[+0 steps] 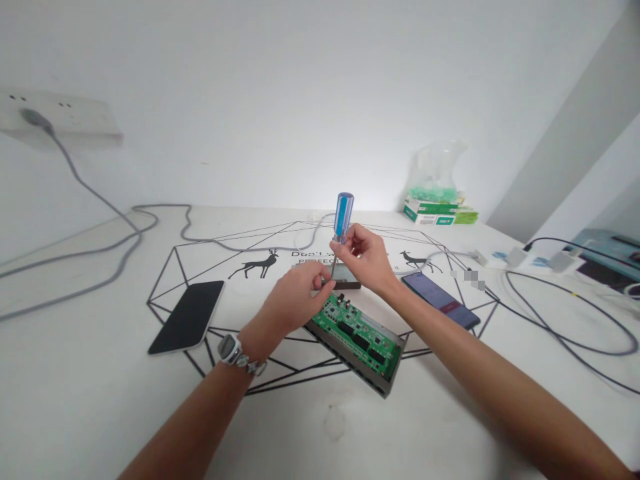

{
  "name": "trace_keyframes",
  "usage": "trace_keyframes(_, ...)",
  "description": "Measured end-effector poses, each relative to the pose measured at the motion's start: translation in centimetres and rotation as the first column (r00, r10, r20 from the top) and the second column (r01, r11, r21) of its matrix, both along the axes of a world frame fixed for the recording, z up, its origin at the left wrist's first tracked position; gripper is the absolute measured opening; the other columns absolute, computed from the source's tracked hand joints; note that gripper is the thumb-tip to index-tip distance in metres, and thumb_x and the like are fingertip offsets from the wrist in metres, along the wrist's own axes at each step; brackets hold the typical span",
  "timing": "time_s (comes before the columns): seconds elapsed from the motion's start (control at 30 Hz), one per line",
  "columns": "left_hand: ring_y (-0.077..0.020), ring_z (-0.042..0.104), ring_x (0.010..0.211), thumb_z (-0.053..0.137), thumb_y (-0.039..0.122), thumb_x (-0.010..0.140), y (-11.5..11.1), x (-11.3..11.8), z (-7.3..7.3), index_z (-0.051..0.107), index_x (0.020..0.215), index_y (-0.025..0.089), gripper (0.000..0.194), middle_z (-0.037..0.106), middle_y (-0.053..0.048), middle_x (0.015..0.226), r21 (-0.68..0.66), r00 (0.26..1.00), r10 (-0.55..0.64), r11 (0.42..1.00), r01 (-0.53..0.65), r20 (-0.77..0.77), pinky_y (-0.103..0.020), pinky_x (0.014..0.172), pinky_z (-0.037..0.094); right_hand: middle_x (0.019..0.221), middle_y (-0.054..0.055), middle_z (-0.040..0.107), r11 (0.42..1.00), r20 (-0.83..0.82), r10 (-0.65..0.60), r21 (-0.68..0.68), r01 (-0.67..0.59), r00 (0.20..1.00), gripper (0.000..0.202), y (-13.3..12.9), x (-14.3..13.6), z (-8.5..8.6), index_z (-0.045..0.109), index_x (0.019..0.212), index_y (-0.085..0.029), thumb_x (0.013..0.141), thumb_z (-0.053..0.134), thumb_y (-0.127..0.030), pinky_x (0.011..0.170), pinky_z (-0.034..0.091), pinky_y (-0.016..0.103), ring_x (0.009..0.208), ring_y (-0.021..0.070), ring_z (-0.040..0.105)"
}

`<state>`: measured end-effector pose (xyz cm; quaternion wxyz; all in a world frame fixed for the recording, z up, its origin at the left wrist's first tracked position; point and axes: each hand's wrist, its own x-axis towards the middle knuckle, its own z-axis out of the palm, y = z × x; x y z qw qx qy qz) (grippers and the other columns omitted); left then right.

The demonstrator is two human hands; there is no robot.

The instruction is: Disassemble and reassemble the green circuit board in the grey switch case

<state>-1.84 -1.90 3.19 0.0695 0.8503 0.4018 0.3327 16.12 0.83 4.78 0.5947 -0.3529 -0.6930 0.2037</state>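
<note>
My right hand [364, 257] is closed on the lower part of the blue, clear-handled screwdriver [343, 215], which stands upright with its shaft pointing down. My left hand [300, 293] has its fingers pinched together at the lower end of the shaft; anything small between them is hidden. Just below my fingers lies a green circuit board [360, 337] in a grey metal tray, turned at a slant. A grey metal piece [349, 277] sits behind it, partly covered by my hands.
A dark phone [187, 317] lies at the left, and another phone [440, 300] at the right under my forearm. Small green-and-white boxes [430, 210] stand by the wall. Cables [570, 293] and a power strip [530, 259] are at the right.
</note>
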Motion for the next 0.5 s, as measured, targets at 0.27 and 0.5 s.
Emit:
trace_keyframes(0.27, -0.018, 0.061, 0.065, 0.061, 0.034, 0.09, -5.5, 4.3, -0.5, 0.065, 0.072, 0.02, 0.023, 0.07, -0.003, 0.069, -0.196, 0.914, -0.369, 0.921, 0.336, -0.168, -0.029, 0.059, 0.035, 0.066, -0.003, 0.062, 0.994, -0.203, 0.067, -0.074, -0.083, 0.977, 0.042, 0.0, 1.3, 1.5, 0.045, 0.083, -0.024, 0.084, 0.066, -0.06, 0.044, 0.042, 0.024, 0.047, 0.0113, 0.059)
trace_keyframes(0.5, -0.0166, 0.054, 0.054, 0.055, 0.041, 0.095, -6.6, 5.2, -1.1, 0.065, 0.065, 0.02, 0.038, 0.062, -0.002, 0.055, -0.206, 0.887, -0.412, 0.905, 0.372, -0.207, -0.031, 0.054, 0.027, 0.072, 0.0, 0.072, 0.957, -0.388, -0.022, -0.274, -0.093, 0.922, 0.048, -1.0, 3.5, 0.1, 0.039, 0.087, -0.025, 0.083, 0.063, -0.066, 0.04, 0.043, 0.023, 0.045, 0.0149, 0.065)
